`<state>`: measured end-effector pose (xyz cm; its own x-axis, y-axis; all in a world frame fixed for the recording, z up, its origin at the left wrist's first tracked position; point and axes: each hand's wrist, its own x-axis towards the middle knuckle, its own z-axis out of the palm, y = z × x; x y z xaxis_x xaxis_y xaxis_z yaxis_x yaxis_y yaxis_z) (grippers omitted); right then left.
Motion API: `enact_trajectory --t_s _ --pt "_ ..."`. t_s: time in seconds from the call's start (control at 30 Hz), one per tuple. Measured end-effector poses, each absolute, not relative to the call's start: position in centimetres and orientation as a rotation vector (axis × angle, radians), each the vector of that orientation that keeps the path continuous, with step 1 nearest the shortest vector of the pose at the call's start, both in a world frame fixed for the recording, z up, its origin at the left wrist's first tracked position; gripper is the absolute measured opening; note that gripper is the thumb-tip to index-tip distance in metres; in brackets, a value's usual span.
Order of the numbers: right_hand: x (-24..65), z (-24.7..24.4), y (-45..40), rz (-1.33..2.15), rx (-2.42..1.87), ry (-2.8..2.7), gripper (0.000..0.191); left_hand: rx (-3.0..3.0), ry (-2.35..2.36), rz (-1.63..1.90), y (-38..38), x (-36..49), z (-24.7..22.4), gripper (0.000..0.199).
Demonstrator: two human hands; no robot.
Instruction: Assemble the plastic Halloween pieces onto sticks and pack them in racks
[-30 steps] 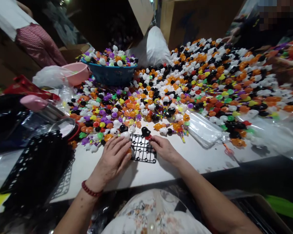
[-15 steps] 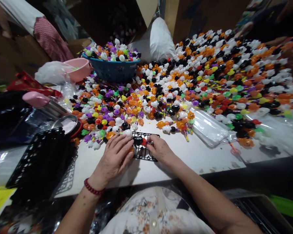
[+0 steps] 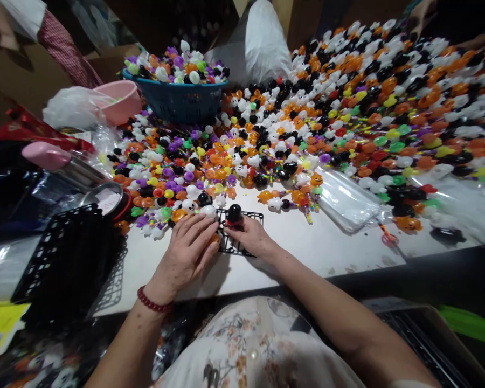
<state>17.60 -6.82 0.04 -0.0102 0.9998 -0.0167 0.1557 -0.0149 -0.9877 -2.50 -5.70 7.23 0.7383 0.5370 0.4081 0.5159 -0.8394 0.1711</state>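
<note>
Landmark was the black grid tray [image 3: 242, 237], lying flat on the white desk [image 3: 307, 253] at the near edge of the toy pile [image 3: 307, 134], its long axis running roughly left-right across your view. Your right hand [image 3: 253, 237] rested on the tray's near right part, fingers curled in narrow around a black round-headed toy [image 3: 234, 213] with a red base, which stood upright at the tray's far edge. The toy lay straight ahead of that hand, at the fingertips and touching them. Your left hand [image 3: 188, 253] lay palm down just left of the tray, fingers spread and flat, tips touching the tray's left edge. Something orange [image 3: 215, 238] showed under those fingers, but you couldn't tell whether the hand gripped it or only covered it. The right hand was nearer the toy; the left only steadied the tray.

Beyond the tray, loose heads in white, orange, black and purple covered the desk. A clear plastic bag [image 3: 341, 202] lay right of the tray, well apart. A stack of black grid trays [image 3: 64, 258] sat left of it, beyond your left hand. A blue basket [image 3: 178, 102] full of toys stood far behind the tray, a pink bowl [image 3: 121, 99] just left of the basket.
</note>
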Motion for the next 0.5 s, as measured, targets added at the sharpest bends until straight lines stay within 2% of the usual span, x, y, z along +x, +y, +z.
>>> enact_trajectory --t_s 0.27,0.5 --pt "17.1 0.2 -6.2 1.167 -1.473 -1.394 0.014 2.869 0.847 0.724 -5.7 -2.4 7.4 0.050" --pt "16.9 -0.1 -5.4 1.155 -1.370 -1.569 0.017 2.819 0.837 0.728 -5.7 -2.5 7.6 0.054"
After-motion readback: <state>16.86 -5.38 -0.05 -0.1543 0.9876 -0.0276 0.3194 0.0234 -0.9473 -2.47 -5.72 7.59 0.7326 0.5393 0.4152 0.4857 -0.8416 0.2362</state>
